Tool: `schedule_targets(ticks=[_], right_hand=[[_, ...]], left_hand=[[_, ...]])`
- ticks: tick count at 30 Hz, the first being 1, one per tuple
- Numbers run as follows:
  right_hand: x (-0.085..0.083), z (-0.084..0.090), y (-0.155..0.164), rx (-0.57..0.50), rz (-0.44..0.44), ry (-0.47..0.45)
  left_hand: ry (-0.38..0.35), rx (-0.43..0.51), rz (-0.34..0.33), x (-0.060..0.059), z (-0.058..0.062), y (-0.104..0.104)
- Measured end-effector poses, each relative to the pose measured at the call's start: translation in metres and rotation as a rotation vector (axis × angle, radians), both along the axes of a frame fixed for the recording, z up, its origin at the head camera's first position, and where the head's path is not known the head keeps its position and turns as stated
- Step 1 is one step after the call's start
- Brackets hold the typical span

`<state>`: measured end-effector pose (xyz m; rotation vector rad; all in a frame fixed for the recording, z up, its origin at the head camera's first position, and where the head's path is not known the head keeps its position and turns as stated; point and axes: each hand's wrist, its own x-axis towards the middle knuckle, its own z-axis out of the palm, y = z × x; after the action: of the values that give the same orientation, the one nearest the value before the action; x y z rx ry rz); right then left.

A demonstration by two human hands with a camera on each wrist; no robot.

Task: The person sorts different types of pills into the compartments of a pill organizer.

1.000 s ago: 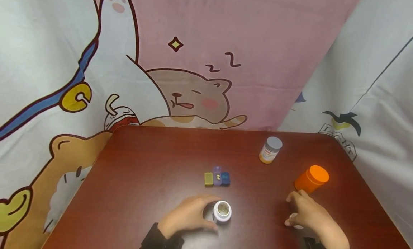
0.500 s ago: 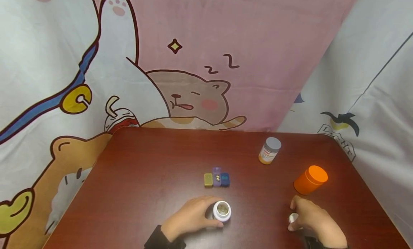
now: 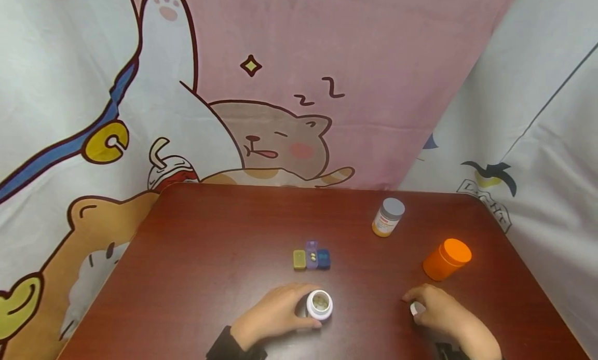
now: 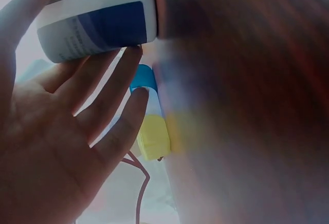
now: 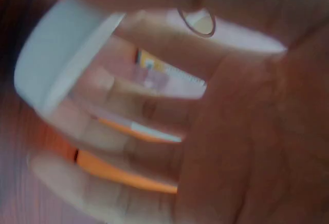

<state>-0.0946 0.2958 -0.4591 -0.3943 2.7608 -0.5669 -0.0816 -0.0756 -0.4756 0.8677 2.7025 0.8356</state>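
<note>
My left hand [image 3: 277,309] holds a white pill bottle [image 3: 320,310] between thumb and fingers. The bottle stands upright and uncapped, with small pale pieces showing inside its mouth. In the left wrist view, the bottle [image 4: 103,23] has a blue-and-white label. Over at the right, my right hand [image 3: 441,312] pinches a white bottle cap [image 3: 417,309], which appears large and blurred as the cap [image 5: 61,54] in the right wrist view. Beyond the bottle lies a small pill organizer [image 3: 312,264] with yellow, purple and blue compartments. Its purple lid is raised, and pale pills lie in that compartment.
An orange bottle [image 3: 446,260] stands just beyond my right hand. Farther back is a grey-capped bottle [image 3: 388,218] with a white label. The dark red-brown table [image 3: 224,230] ends at a cartoon-printed cloth [image 3: 374,54].
My right hand has moved left and slightly away from me with the cap. My left thumb has come in against the bottle, which stays in place.
</note>
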Motion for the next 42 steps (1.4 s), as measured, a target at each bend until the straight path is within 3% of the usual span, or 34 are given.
schedule_targets(ticks=[2,9,12,16,20,23,32,42], right_hand=[[0.003,0.002,-0.005,-0.044,0.045,0.07],[0.009,0.011,-0.044,-0.259,0.048,0.343],[0.011,0.013,-0.064,-0.367,0.094,0.463],[0.018,0.011,-0.091,-0.546,0.152,0.495],[0.026,0.002,-0.119,-0.775,0.225,0.453],[0.031,-0.006,-0.134,-0.883,0.283,0.452],[0.035,-0.024,-0.148,-0.883,0.369,0.475],[0.034,-0.024,-0.148,-0.753,0.334,0.527]], left_hand=[[0.008,-0.007,0.004,0.0,-0.001,0.0],[0.029,-0.027,0.022,0.0,-0.002,0.0],[0.04,-0.018,0.016,-0.001,-0.001,0.0],[0.053,-0.008,0.007,-0.002,-0.001,-0.001],[0.04,-0.008,0.002,-0.002,-0.002,-0.001],[0.028,-0.016,0.003,-0.002,-0.001,-0.001],[0.016,-0.015,0.0,-0.002,-0.001,0.0],[0.018,-0.017,-0.009,-0.002,-0.001,-0.001]])
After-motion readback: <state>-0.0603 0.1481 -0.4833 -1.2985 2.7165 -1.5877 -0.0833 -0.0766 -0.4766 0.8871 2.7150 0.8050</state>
